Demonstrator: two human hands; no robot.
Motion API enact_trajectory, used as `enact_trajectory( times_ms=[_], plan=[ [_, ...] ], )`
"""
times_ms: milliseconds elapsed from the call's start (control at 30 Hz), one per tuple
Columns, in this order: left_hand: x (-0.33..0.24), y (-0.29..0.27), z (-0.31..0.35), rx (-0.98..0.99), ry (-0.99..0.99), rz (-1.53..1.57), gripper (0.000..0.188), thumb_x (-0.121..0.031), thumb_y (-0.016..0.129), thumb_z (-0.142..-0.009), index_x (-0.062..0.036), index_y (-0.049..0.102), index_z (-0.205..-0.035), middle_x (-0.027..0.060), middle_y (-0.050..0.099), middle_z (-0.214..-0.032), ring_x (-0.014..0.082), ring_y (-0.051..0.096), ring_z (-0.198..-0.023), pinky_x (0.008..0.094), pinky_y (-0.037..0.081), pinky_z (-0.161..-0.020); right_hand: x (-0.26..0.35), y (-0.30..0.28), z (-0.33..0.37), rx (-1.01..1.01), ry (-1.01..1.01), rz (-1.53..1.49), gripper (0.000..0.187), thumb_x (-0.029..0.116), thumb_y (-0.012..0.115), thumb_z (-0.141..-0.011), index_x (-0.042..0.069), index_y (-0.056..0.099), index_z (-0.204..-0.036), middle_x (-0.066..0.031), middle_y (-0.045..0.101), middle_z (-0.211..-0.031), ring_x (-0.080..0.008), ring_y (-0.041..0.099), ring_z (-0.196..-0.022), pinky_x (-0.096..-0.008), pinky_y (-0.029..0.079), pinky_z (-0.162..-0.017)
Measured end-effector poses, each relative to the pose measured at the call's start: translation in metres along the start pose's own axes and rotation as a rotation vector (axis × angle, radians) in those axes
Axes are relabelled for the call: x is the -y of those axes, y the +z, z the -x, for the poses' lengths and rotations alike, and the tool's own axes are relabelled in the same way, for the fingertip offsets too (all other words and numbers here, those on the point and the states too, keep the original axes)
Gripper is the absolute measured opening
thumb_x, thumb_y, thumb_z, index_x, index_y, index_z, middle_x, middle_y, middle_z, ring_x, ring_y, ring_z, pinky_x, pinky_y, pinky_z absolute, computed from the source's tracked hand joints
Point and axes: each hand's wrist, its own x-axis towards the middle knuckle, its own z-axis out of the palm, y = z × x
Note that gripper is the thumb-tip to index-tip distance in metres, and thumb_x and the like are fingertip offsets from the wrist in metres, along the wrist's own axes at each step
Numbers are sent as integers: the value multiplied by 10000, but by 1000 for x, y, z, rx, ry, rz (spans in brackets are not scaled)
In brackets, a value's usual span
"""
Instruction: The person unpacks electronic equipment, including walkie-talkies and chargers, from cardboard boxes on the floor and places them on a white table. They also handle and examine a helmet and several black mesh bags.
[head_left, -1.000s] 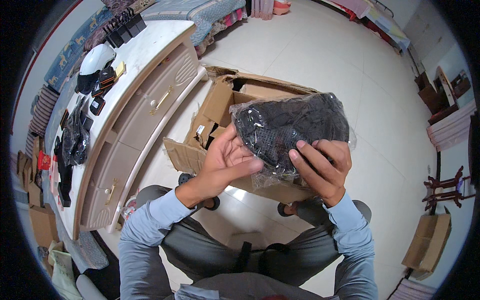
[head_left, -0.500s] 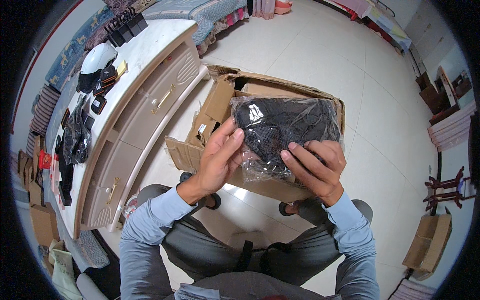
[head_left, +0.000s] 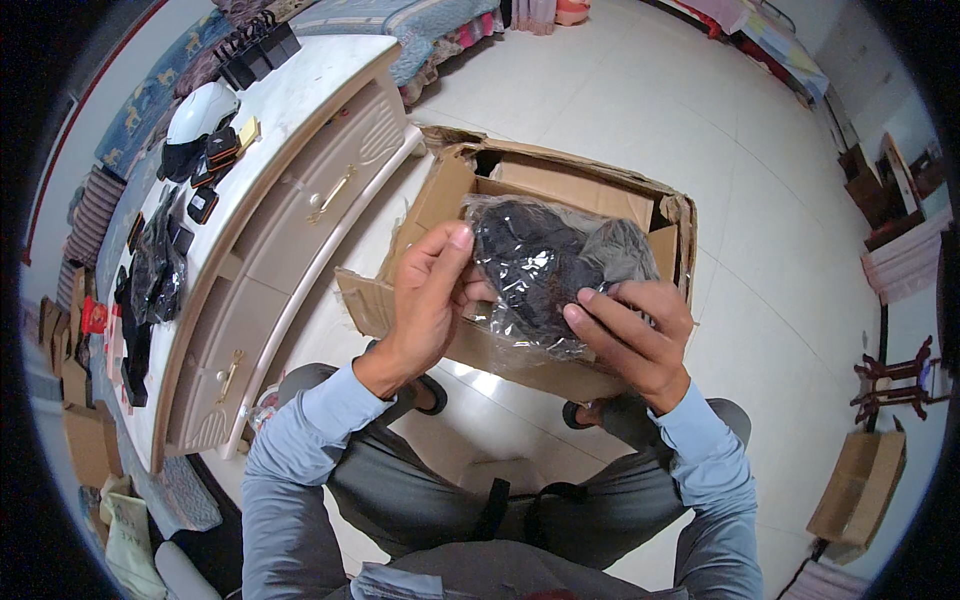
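Observation:
Between my hands is a clear plastic bag (head_left: 535, 275) with a black, partly mesh-like fabric item inside; its exact kind is hard to make out. My left hand (head_left: 430, 295) pinches the bag's left edge between thumb and fingers. On the lower right, my right hand (head_left: 640, 330) grips the bag with its fingers curled over the front. The bag is held above an open, worn cardboard box (head_left: 585, 187) on the floor between my feet. Part of the box's inside is hidden by the bag.
At the left stands a pale dresser (head_left: 270, 245) with a white top. A white helmet (head_left: 203, 112), a row of black devices (head_left: 258, 52) and a dark plastic-wrapped bundle (head_left: 158, 275) lie on it. Another cardboard box (head_left: 855, 490) is at the far right.
The bag has become more bunched, its right side drawn in so more of the box shows. My left hand has shifted slightly up along its edge.

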Motion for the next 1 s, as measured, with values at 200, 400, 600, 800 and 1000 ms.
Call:
enact_trajectory(
  times_ms=[200, 400, 600, 800, 1000],
  plan=[
    [-5, -5, 2, 37, 160, -158, 212, -186, 530, -1073, 7, 615, -1094, 80, 701, -967, 143, 716, -847, 288, 619, -742, 3, 4, 8, -51, 163, -154, 350, 94, 752, -684, 119, 781, -1031, -45, 719, -1064, -245, 633, -901, -355, 527, -708],
    [-10, -4, 7, 38, 229, -288, 175, -137, 571, -1050, 22, 645, -1043, 87, 700, -966, 138, 688, -856, 286, 598, -781, 6, 13, 14, -68, 230, -249, 286, -3, 760, -747, 63, 701, -1020, -117, 730, -1037, -296, 674, -882, -377, 545, -772],
    [-9, -6, 6, 98, 271, -423, 89, -22, 660, -962, 34, 729, -969, 117, 708, -968, 154, 670, -824, 284, 550, -777, 17, 27, 15, -250, 632, -548, 109, 68, 716, -923, 10, 644, -981, -154, 723, -973, -257, 712, -879, -349, 558, -792],
    [-5, -3, 0, -131, 459, -394, 427, 17, 787, -824, -10, 640, -1224, 87, 556, -1233, 149, 604, -1016, 289, 514, -908, 14, 29, 22, -220, 942, -551, 135, 89, 676, -968, -24, 662, -1040, -82, 694, -937, -128, 618, -814, -258, 497, -770],
    [-8, -1, -6, -85, 400, -373, 156, -28, 724, -933, 23, 711, -1079, 70, 680, -981, 127, 639, -870, 254, 524, -819, 3, 13, 10, -200, 1068, -659, 250, 218, 676, -1000, -25, 685, -1058, -26, 697, -909, -81, 599, -826, -235, 486, -757]
  ],
)
